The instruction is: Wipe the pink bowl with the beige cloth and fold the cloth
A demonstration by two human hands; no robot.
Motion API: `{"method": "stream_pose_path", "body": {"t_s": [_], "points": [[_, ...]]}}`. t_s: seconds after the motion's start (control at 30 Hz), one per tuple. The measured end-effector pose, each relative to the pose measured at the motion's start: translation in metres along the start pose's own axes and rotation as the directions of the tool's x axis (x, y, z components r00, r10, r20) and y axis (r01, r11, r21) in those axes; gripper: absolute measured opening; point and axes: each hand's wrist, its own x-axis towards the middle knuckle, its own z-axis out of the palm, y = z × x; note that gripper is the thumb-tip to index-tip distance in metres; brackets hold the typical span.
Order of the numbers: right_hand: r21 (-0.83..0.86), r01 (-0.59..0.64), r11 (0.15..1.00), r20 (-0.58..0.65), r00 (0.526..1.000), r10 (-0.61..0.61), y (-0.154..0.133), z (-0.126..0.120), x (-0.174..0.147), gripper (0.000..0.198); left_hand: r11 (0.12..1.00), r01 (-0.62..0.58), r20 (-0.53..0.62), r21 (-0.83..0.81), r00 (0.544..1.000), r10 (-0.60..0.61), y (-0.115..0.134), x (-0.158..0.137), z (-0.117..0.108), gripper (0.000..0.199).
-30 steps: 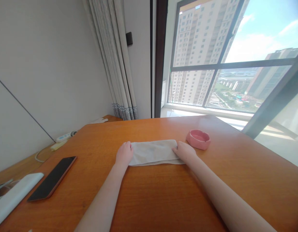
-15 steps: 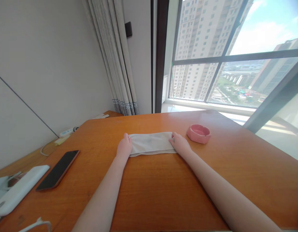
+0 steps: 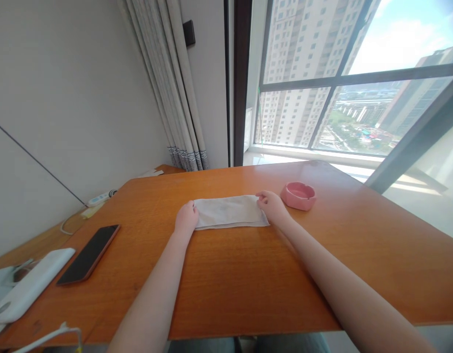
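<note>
A folded white cloth (image 3: 228, 212) lies flat as a long strip on the wooden table. My left hand (image 3: 187, 215) is closed at its left end, the fingers pinching the edge. At the opposite end, my right hand (image 3: 271, 207) touches the upper right corner, thumb and fingers bent around it. The layers at the cloth's near edge lie almost in line. Just beyond my right hand sits a pink ashtray (image 3: 298, 196), apart from the cloth.
On the left of the brown table (image 3: 226, 289) lie a dark phone (image 3: 89, 255) and a long white device (image 3: 33, 284). A white cable (image 3: 53, 337) crosses the near left corner. A power strip (image 3: 101, 197) rests by the wall, and a large window stands behind.
The cloth's near edges now lie closer together. My right hand's fingers have shifted at the upper right corner. The view has tilted slightly, showing the table's front edge.
</note>
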Motion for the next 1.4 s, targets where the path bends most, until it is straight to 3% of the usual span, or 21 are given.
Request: {"method": "stream_pose_path", "body": {"t_s": [0.2,0.37,0.47,0.63,0.77,0.83,1.0,1.1,1.2,1.27,1.4], "points": [[-0.254,-0.035,0.967,0.14,0.988,0.072,0.005,0.004,-0.004,0.042,1.0,0.016,0.015,-0.003,1.0,-0.016,0.002,-0.001,-0.003,0.017],[-0.118,0.039,0.992,0.005,0.999,-0.039,-0.002,-0.005,-0.002,0.042,0.999,0.026,0.016,0.02,1.0,-0.026,0.001,-0.001,-0.003,0.021],[0.01,0.06,0.998,-0.006,0.998,-0.06,-0.006,-0.015,-0.001,0.037,0.998,0.045,0.021,0.037,0.999,-0.046,0.001,-0.002,-0.004,0.021],[-0.082,0.044,0.996,0.177,0.984,-0.028,-0.005,-0.022,-0.003,0.033,0.998,0.048,0.026,0.043,0.998,-0.049,0.002,-0.003,-0.004,0.024],[-0.205,0.138,0.969,0.417,0.908,-0.041,0.0,-0.017,-0.007,0.034,0.997,0.056,0.046,0.059,0.997,-0.059,0.004,-0.004,-0.004,0.024],[-0.247,0.172,0.954,0.457,0.888,-0.042,0.002,-0.013,-0.008,0.034,0.996,0.059,0.047,0.062,0.997,-0.062,0.006,-0.005,-0.005,0.025],[-0.282,0.173,0.944,0.358,0.931,-0.064,0.002,-0.009,-0.007,0.03,0.996,0.085,0.074,0.023,0.993,-0.087,0.005,-0.006,-0.01,0.026],[-0.281,0.068,0.957,0.256,0.967,0.006,0.0,-0.008,-0.007,0.032,0.998,0.058,0.145,-0.009,0.988,-0.056,0.002,-0.006,-0.011,0.026],[-0.259,-0.038,0.965,0.323,0.938,0.124,-0.001,-0.003,-0.008,0.038,0.999,0.039,0.189,-0.017,0.981,-0.035,0.001,-0.006,-0.006,0.026],[-0.237,-0.037,0.971,0.324,0.939,0.116,0.0,0.001,-0.006,0.036,0.999,0.049,0.174,-0.017,0.984,-0.045,0.002,-0.006,-0.003,0.023],[-0.198,0.001,0.98,0.099,0.995,0.019,0.007,0.008,0.0,0.032,0.997,0.066,0.098,-0.028,0.993,-0.063,0.006,-0.005,-0.001,0.021]]}}
